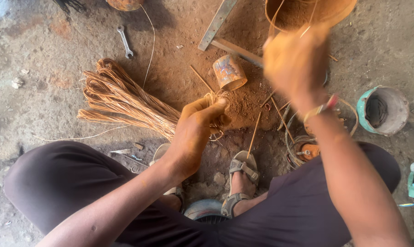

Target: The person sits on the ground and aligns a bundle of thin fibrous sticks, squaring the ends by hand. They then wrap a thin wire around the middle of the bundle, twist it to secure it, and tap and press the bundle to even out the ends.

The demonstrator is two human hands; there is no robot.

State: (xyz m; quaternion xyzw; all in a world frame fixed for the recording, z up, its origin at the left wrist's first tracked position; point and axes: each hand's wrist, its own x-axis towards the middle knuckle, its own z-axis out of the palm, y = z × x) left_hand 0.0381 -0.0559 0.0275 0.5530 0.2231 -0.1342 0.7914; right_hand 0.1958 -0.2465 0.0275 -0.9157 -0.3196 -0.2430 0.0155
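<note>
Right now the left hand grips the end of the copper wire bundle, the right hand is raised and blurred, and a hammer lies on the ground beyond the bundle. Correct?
Not quite: it is a wrench, not a hammer, as the head view shows. The left hand does grip the copper wire bundle, and the right hand is raised and blurred.

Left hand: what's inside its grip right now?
The left hand is closed around one end of the copper wire bundle, which fans out to the left over the dirt floor. A few wire ends poke above the fingers. The gripped part is covered.
</note>
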